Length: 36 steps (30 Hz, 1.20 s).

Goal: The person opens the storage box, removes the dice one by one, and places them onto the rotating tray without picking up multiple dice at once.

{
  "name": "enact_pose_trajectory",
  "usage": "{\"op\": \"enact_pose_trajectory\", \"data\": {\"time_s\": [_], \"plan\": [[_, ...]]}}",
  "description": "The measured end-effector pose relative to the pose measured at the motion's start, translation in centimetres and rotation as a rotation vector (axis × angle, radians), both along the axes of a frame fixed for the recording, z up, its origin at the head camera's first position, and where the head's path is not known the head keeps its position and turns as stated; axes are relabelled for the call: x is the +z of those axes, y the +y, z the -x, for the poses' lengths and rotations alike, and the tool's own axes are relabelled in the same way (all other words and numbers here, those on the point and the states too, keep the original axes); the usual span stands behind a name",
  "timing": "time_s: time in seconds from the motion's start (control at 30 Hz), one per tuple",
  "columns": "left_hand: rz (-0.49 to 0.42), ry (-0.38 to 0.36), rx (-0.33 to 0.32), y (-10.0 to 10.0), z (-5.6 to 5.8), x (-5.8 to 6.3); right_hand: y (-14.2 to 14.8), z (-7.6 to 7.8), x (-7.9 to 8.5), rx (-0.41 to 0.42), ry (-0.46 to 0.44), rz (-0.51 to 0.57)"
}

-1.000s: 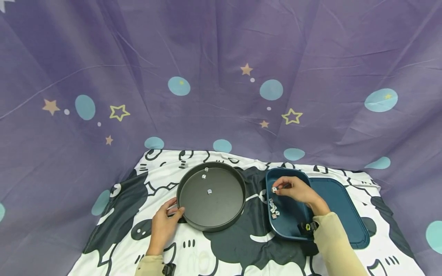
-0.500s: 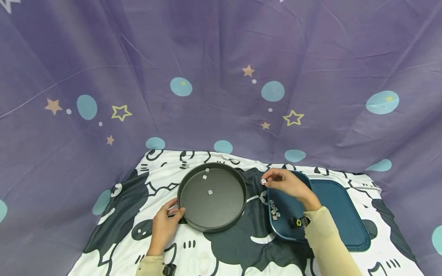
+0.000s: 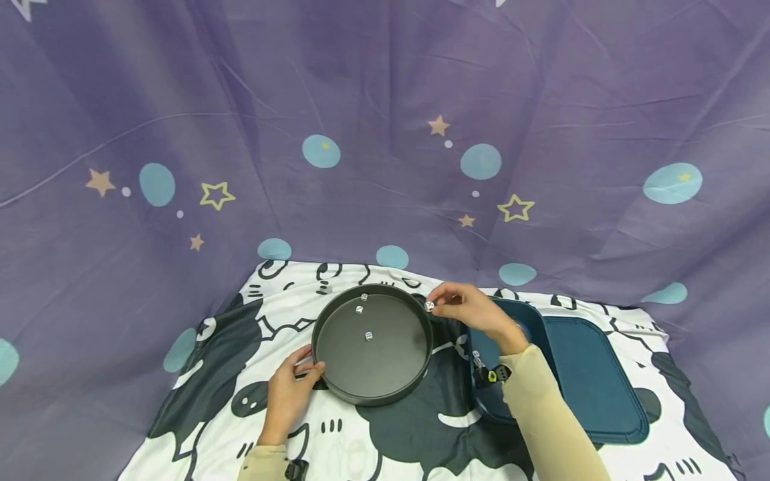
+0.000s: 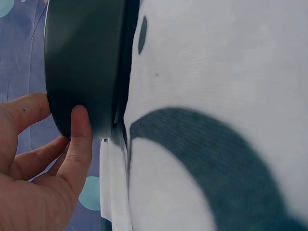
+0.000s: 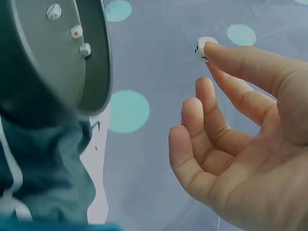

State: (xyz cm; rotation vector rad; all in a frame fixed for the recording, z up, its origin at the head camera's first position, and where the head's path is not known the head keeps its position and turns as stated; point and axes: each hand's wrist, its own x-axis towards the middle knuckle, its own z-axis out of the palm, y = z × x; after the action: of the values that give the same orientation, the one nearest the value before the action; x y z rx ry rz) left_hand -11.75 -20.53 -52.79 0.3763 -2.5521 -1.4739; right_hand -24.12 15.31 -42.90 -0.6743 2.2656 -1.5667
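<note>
A white die [image 3: 430,305] is pinched between the thumb and index fingertips of my right hand [image 3: 472,308], just right of the dark round cake pan [image 3: 385,374]. In the right wrist view, that die [image 5: 206,49] shows dark pips and the other fingers curl loosely. Three dice lie in the pan: two close together near the far wall and one die [image 3: 369,336] by the middle. My left hand [image 3: 290,394] grips the pan's left side, and the left wrist view has its fingertips [image 4: 80,118] against the outer wall.
A blue rectangular box [image 3: 499,407] stands right of the pan, partly under my right forearm, with some dice [image 3: 476,356] visible inside. A flat blue lid or tray [image 3: 601,381] lies beside it. Patterned cloth [image 3: 337,441] covers the table; a purple curtain [image 3: 361,200] hangs behind.
My right hand has carried the die leftward from over the blue box to the pan's right rim. The left hand keeps its hold and the dice in the pan stay put.
</note>
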Motion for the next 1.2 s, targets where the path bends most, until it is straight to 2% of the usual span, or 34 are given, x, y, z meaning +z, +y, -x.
{"op": "enact_pose_trajectory", "data": {"time_s": [0.37, 0.7, 1.03, 1.2], "plan": [[0.001, 0.009, -0.002, 0.0, 0.0, -0.2, -4.3, 1.1, 0.1, 0.030, 0.062, -0.001], [-0.010, 0.019, 0.002, -0.1, 0.0, -0.3, -8.0, 2.1, -1.3, 0.032, 0.108, 0.064], [-0.028, 0.016, 0.004, -0.1, 0.0, -0.3, -10.1, 2.5, -2.5, 0.013, 0.068, 0.083], [-0.027, 0.022, 0.007, -0.1, -0.1, -0.3, -10.9, 2.8, -2.8, -0.008, 0.078, 0.096]]}}
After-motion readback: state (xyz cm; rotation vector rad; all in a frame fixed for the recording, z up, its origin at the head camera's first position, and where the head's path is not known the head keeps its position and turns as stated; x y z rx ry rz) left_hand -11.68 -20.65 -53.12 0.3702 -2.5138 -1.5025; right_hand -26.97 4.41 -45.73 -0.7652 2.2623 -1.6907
